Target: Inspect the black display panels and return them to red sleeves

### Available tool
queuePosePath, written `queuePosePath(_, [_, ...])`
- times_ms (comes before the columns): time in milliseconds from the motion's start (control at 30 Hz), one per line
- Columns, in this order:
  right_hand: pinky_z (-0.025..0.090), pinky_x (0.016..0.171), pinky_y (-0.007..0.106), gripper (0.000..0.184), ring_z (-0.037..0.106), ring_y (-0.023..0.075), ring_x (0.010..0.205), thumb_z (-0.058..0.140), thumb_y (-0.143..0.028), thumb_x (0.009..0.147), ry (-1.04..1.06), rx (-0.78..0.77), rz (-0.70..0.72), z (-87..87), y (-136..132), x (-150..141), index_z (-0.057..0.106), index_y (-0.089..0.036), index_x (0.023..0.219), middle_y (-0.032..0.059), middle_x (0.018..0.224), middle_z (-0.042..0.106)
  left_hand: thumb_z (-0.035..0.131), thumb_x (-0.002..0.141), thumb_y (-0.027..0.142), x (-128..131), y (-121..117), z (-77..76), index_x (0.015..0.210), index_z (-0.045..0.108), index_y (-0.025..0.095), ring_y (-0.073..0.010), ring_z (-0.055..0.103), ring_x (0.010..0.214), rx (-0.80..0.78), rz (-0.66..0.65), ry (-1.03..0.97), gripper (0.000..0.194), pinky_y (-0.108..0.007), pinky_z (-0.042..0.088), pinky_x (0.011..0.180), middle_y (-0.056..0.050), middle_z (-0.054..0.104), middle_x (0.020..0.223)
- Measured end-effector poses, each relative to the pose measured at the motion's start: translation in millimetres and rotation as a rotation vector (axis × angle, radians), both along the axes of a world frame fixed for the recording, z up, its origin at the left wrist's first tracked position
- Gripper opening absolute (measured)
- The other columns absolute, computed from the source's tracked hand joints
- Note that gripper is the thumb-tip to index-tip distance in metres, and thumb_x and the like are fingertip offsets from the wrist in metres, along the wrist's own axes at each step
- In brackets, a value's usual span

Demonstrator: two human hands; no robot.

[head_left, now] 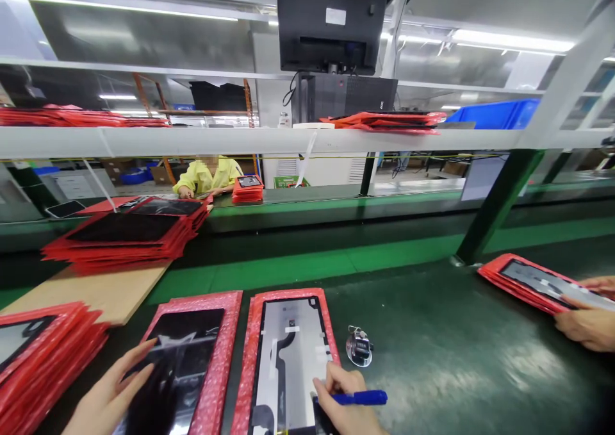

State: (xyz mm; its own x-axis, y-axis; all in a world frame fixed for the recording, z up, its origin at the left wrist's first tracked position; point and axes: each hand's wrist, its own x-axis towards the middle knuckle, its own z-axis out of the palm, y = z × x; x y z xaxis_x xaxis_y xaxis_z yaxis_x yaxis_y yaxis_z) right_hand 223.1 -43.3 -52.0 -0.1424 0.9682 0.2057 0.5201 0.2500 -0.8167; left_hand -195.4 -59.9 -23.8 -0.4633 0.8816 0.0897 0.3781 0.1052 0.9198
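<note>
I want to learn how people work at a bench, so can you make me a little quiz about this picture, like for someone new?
1. Pick one: what does the right hand hold?
A) a red spoon
B) a slim blue pen
C) a yellow brush

2. True or false: the flat, glossy black rectangular panel by the left hand lies on red bubble wrap.

3. Fill the gap: in the picture, the small, round silver metal gadget lies to the ____ of the silver-grey rectangular panel.

Key: 1 B; 2 true; 3 right.
</note>
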Motion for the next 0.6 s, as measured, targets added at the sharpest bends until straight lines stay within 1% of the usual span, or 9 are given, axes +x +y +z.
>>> queuePosePath(33, [0.034,0.054,0.025,0.034,0.044,0.0151,0.052,0.056,-0.030,0.078,-0.015,0.013,0.009,0.7,0.5,-0.3,0.035,-0.023,0.053,-0.0046,0.049,0.042,0.072,0.064,0.059,17.3,0.1,5.4,0.106,0.065,0.023,-0.0360,0.054,0.122,-0.039,-0.085,-0.077,0.056,-0.050,0.036,0.107,-0.012,0.068,0.119])
queuePosePath(100, [0.032,0.052,0.024,0.033,0.043,0.0138,0.049,0.054,-0.029,0.079,-0.035,0.028,0.037,3.2,1.1,-0.8,0.033,-0.023,0.054,-0.0052,0.049,0.040,0.078,0.056,0.059,54.6,0.5,14.9,0.101,0.066,0.023,-0.0360,0.060,0.112,-0.015,-0.145,-0.186,0.059,-0.049,0.043,0.101,-0.011,0.072,0.109])
queuePosePath(167, [0.030,0.050,0.024,0.032,0.041,0.0125,0.048,0.052,-0.028,0.080,-0.045,0.033,0.062,5.7,1.3,-1.5,0.031,-0.023,0.055,-0.0059,0.050,0.038,0.079,0.057,0.055,89.8,1.5,19.8,0.097,0.067,0.024,-0.0328,0.065,0.100,-0.038,-0.263,-0.278,0.052,-0.046,0.047,0.096,-0.010,0.073,0.102])
queuePosePath(233, [0.028,0.049,0.024,0.032,0.039,0.0118,0.046,0.052,-0.027,0.078,-0.048,0.033,0.076,7.4,1.3,-2.0,0.030,-0.023,0.055,-0.0064,0.049,0.036,0.081,0.056,0.052,118.6,3.2,19.6,0.096,0.068,0.023,-0.0289,0.066,0.093,-0.045,-0.283,-0.402,0.051,-0.042,0.049,0.091,-0.008,0.073,0.096])
queuePosePath(300, [0.027,0.050,0.025,0.032,0.038,0.0118,0.047,0.052,-0.025,0.077,-0.039,0.032,0.075,8.0,1.4,-2.2,0.029,-0.023,0.055,-0.0066,0.049,0.034,0.085,0.049,0.049,139.6,4.7,16.3,0.094,0.068,0.022,-0.0262,0.066,0.084,-0.121,-0.289,-0.564,0.054,-0.039,0.051,0.082,-0.007,0.071,0.091])
queuePosePath(367, [0.027,0.051,0.025,0.031,0.038,0.0120,0.047,0.053,-0.025,0.075,-0.014,0.024,0.071,7.8,1.8,-1.9,0.029,-0.023,0.055,-0.0064,0.050,0.033,0.086,0.047,0.044,153.7,5.3,13.2,0.094,0.068,0.019,-0.0257,0.066,0.083,-0.199,-0.293,-0.660,0.056,-0.038,0.052,0.077,-0.009,0.070,0.092])
queuePosePath(433, [0.027,0.052,0.025,0.031,0.038,0.0120,0.048,0.054,-0.026,0.075,0.027,0.006,0.065,6.6,2.9,-1.1,0.030,-0.023,0.054,-0.0062,0.050,0.034,0.084,0.051,0.037,161.8,5.2,12.7,0.096,0.067,0.017,-0.0258,0.065,0.090,-0.265,-0.297,-0.700,0.052,-0.036,0.052,0.077,-0.011,0.069,0.097])
queuePosePath(500, [0.028,0.051,0.025,0.034,0.037,0.0117,0.048,0.057,-0.029,0.074,0.088,-0.027,0.051,4.4,4.9,-0.1,0.032,-0.023,0.053,-0.0063,0.050,0.035,0.080,0.057,0.029,165.6,5.7,15.8,0.100,0.065,0.016,-0.0238,0.064,0.094,-0.334,-0.300,-0.743,0.047,-0.034,0.051,0.077,-0.011,0.068,0.100])
queuePosePath(600, [0.026,0.045,0.023,0.039,0.035,0.0102,0.042,0.057,-0.040,0.078,0.214,-0.110,0.021,0.6,8.8,1.2,0.032,-0.024,0.053,-0.0078,0.046,0.034,0.072,0.065,0.026,168.6,10.3,25.2,0.101,0.060,0.018,-0.0188,0.065,0.082,-0.412,-0.297,-0.784,0.039,-0.031,0.051,0.069,-0.005,0.067,0.089])
